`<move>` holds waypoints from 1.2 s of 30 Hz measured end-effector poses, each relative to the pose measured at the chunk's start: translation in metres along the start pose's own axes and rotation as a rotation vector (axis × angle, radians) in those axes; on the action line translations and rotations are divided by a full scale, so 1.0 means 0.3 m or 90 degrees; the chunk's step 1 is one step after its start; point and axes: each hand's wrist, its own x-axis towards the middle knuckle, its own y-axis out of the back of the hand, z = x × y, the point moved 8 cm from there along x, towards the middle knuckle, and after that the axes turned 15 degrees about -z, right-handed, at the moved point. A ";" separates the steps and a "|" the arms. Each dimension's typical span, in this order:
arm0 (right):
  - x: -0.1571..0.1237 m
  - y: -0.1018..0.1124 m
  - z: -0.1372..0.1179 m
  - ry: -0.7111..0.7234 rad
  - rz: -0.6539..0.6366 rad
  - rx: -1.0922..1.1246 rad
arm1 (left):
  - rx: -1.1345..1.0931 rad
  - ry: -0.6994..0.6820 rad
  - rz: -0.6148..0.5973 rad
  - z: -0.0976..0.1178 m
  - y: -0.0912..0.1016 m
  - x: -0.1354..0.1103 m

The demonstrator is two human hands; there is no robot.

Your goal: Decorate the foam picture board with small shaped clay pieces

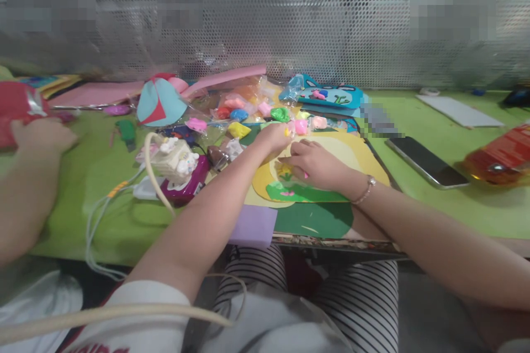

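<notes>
My left hand (276, 139) is closed at the top edge of a yellow card (368, 160), beside a clear bag of pink clay (301, 126). A tiny yellow bit shows at its fingertips; what they hold is too small to name. Over the middle of the card is my right hand (314, 164), its index finger reaching to a small yellow shape (285, 170) and its other fingers curled. A speck of pink shows under that hand, too small to make out. Green ground with pink spots (287, 193) decorates the card's lower part.
Bagged clay lumps, among them a green one (280, 115) and a yellow one (239, 130), lie behind. A phone (428, 161) and an amber bottle (499, 157) are at right. Left are a corded device (176, 162) and another person's hand (43, 135). A perforated metal screen (290, 22) stands behind.
</notes>
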 end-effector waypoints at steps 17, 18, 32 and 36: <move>0.010 -0.018 -0.038 0.016 -0.064 -0.040 | 0.083 0.032 -0.029 -0.001 -0.013 0.013; 0.009 -0.017 -0.040 0.017 -0.063 -0.043 | 0.084 0.033 -0.030 0.001 -0.012 0.011; 0.003 -0.003 -0.032 -0.007 -0.040 -0.025 | 0.056 0.009 -0.019 0.001 -0.014 0.003; 0.001 0.007 -0.023 -0.007 -0.012 -0.015 | 0.060 0.004 -0.025 0.009 -0.013 -0.005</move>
